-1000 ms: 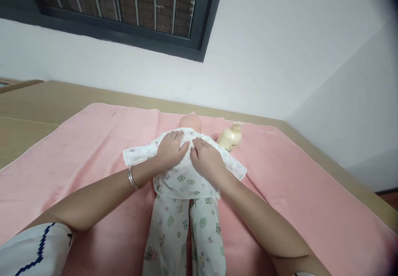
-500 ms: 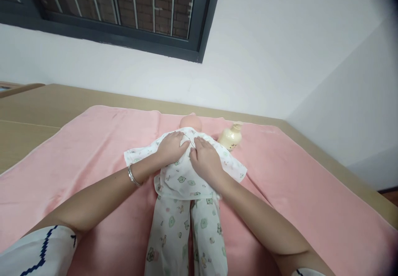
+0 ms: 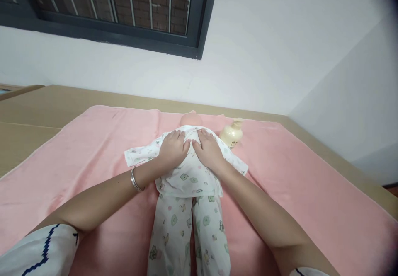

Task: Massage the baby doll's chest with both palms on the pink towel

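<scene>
A baby doll (image 3: 190,119) lies on its back on a pink towel (image 3: 77,151), dressed in a white printed top (image 3: 189,176) and matching trousers (image 3: 186,234). My left hand (image 3: 172,148) lies flat on the doll's chest, fingers stretched toward the neck. My right hand (image 3: 209,151) rests flat beside it on the other half of the chest, thumbs nearly touching. Both hands press on the top's fabric and hold nothing. A silver bangle (image 3: 134,180) circles my left wrist.
A cream pump bottle (image 3: 231,133) stands on the towel just right of the doll's head. The towel covers a tan wooden surface (image 3: 37,106) that meets a white wall, with a dark-framed window (image 3: 124,15) above.
Both hands slid a little up the doll's chest toward the neck, the right one more. The view shifted slightly.
</scene>
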Available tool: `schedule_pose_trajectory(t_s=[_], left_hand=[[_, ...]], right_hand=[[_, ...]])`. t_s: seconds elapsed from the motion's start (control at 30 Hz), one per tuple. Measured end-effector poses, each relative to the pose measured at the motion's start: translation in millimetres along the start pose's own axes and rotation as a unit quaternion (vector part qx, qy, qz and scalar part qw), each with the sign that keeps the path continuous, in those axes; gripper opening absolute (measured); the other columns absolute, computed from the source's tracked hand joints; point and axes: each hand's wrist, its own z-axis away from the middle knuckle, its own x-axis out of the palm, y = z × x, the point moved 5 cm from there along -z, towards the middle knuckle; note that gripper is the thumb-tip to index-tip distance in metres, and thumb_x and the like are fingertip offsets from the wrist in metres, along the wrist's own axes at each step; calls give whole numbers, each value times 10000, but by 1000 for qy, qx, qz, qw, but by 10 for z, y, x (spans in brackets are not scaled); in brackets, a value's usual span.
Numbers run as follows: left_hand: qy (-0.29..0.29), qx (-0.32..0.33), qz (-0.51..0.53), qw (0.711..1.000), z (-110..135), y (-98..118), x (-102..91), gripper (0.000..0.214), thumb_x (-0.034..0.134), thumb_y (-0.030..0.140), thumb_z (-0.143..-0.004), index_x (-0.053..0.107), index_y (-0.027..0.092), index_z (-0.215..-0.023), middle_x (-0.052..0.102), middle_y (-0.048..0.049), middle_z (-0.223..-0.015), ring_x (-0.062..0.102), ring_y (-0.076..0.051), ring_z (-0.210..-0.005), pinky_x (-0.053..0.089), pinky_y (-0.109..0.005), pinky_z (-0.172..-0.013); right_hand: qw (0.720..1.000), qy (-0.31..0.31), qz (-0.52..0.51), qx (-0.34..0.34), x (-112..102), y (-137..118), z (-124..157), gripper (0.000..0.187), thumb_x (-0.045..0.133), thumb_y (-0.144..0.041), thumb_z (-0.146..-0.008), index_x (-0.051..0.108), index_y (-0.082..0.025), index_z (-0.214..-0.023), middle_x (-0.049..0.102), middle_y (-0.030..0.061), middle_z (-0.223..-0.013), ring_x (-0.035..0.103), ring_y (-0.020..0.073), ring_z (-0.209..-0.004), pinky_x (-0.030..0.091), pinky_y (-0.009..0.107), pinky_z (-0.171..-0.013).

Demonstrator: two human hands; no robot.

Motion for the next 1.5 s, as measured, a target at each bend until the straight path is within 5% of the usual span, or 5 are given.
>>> schedule_pose_trajectory(t_s=[1.5], left_hand=[[35, -4, 33, 999, 33, -54, 45, 410, 354, 334, -1004, 598, 133, -1267, 651, -151, -1267, 572, -290, -1242, 452, -458, -1081]], right_hand=[[999, 35, -6, -21, -13, -5, 13, 579, 352, -407, -1004, 478, -39, -1432, 458, 208, -1501, 409, 311, -1415, 259, 485, -1203]])
